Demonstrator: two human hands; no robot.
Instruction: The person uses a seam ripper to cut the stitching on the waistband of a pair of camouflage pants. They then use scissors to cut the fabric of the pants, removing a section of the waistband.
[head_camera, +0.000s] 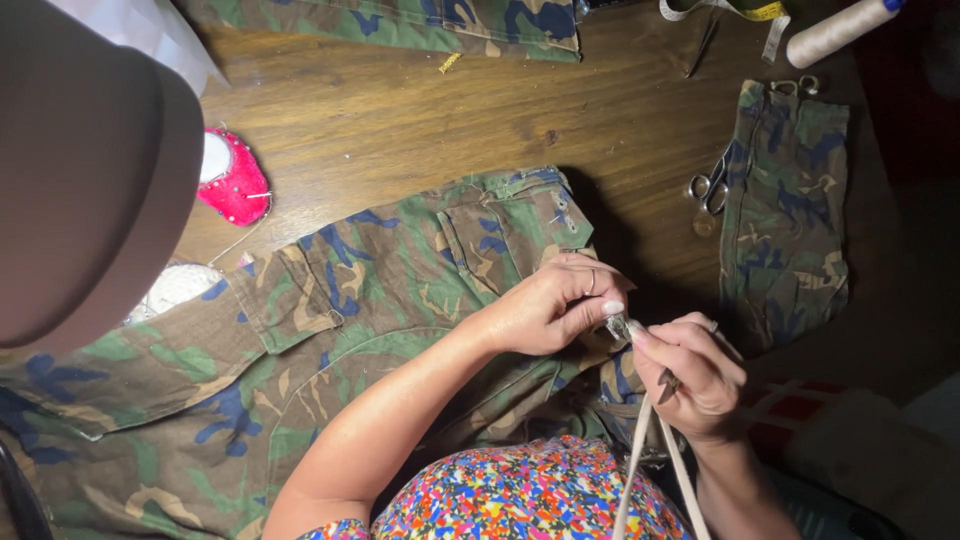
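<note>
A camouflage garment (330, 330) lies spread over the wooden table (400, 120) and my lap. My left hand (555, 305) pinches a small bit of the garment's edge (617, 326) between thumb and forefinger. My right hand (695, 375) meets it fingertip to fingertip and holds a small dark metal tool (668, 381) in its fingers. A beige strap (640, 470) hangs down from under my right hand.
A red pincushion (235, 180) sits at the left, a white thread ball (180, 287) beside it. Scissors (712, 185) lie next to a separate camouflage piece (785, 210). A beige thread spool (835, 32) and a tape measure (740, 12) are at the far right.
</note>
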